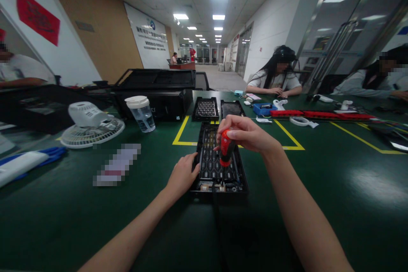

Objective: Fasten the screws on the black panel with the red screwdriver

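A black tray-like case (241,174) with rows of oval cells lies on the green table in front of me. My right hand (244,136) is closed around a red and black screwdriver (226,148), held upright with its shaft pointing down at the near end of the case. Small pale and metallic parts (219,188) sit at that near end; the exact contact of the tip is too small to tell. My left hand (184,173) rests against the left edge of the case, its fingers partly spread and holding nothing. A black strap (217,216) runs from the case toward me.
Two more black trays (205,109) stand behind the case. To the left are a lidded cup (142,114), a white fan (92,127) and a blurred flat item (117,165). A blue box (264,109) is at right. Other people sit across the table.
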Available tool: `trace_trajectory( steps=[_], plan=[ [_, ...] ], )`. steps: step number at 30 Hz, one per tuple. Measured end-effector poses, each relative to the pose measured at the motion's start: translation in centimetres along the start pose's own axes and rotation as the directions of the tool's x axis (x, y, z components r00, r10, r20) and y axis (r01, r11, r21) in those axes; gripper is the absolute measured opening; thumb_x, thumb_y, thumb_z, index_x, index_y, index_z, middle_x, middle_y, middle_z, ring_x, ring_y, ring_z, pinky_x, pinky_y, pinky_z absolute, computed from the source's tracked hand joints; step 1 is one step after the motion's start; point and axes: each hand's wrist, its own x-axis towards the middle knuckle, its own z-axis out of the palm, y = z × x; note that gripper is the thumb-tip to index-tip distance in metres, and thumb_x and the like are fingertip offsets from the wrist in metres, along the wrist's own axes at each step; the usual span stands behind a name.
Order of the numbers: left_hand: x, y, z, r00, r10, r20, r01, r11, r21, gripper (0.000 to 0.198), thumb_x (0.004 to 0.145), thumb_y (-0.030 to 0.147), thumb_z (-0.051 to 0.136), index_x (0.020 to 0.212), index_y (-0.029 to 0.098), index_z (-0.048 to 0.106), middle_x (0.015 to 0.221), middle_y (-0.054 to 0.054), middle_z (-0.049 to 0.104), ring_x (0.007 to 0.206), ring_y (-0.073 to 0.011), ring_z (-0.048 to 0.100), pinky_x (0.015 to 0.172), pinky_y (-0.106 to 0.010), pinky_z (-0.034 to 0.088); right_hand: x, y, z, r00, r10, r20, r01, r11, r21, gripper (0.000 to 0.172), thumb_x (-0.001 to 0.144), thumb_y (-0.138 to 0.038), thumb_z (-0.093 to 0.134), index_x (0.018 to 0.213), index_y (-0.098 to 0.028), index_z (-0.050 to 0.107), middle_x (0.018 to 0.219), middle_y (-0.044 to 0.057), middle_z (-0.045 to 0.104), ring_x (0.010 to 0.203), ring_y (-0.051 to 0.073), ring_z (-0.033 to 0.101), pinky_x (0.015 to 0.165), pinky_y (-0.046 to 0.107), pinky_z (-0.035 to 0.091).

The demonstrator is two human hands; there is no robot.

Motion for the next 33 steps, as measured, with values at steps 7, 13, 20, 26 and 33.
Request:
trace_trajectory(
  steps=[7,13,20,26,33],
  plan=[
    [0.0,0.0,0.0,1.000,-0.001,0.000,0.001,1.000,-0.013,0.040,0.084,0.030,0.043,0.120,0.013,0.048,0.118,-0.011,0.056,0.107,-0.0228,0.051,0.094,-0.038,0.039,-0.1,-0.4,0.2,1.000,-0.009,-0.016,0.007,0.993,-0.117,0.013,0.079,-0.022,0.059,0.079,-0.014,0.049,0.081,0.003,0.057,0.071,0.011,0.058,0.069,0.029,0.050],
    [0.1,0.0,0.0,1.000,-0.001,-0.004,0.001,1.000,-0.012,0.040,0.084,0.029,0.043,0.120,0.013,0.048,0.119,-0.011,0.055,0.107,-0.0231,0.051,0.094,-0.038,0.040,-0.1,-0.9,0.5,0.998,-0.032,-0.050,0.020,0.976,-0.218,0.014,0.078,-0.022,0.061,0.076,-0.014,0.049,0.077,0.001,0.054,0.070,0.010,0.057,0.065,0.025,0.045],
    [0.0,0.1,0.0,1.000,-0.001,-0.005,0.001,1.000,0.003,0.039,0.084,0.028,0.043,0.119,0.013,0.048,0.119,-0.010,0.056,0.108,-0.0232,0.051,0.095,-0.038,0.039,-0.1,-1.7,1.0,0.996,-0.046,-0.077,0.016,0.938,-0.346,0.016,0.077,-0.024,0.061,0.073,-0.013,0.049,0.072,0.000,0.053,0.067,0.009,0.054,0.061,0.022,0.041],
    [0.0,0.2,0.0,1.000,0.003,-0.005,-0.003,1.000,-0.003,0.039,0.084,0.028,0.043,0.120,0.013,0.048,0.117,-0.010,0.056,0.107,-0.0226,0.051,0.095,-0.037,0.039,-0.1,-1.8,1.1,0.987,-0.101,-0.122,0.025,0.862,-0.507,0.020,0.078,-0.026,0.059,0.068,-0.014,0.046,0.070,-0.001,0.048,0.064,0.008,0.047,0.057,0.021,0.036],
    [0.0,0.2,0.0,1.000,-0.004,0.002,0.004,1.000,-0.004,0.040,0.084,0.029,0.043,0.121,0.013,0.047,0.119,-0.010,0.055,0.109,-0.0230,0.051,0.095,-0.037,0.039,-0.2,-1.9,1.1,0.975,-0.145,-0.171,-0.012,0.728,-0.685,0.022,0.079,-0.028,0.056,0.066,-0.015,0.045,0.068,-0.001,0.045,0.063,0.009,0.041,0.057,0.023,0.031]
  ],
)
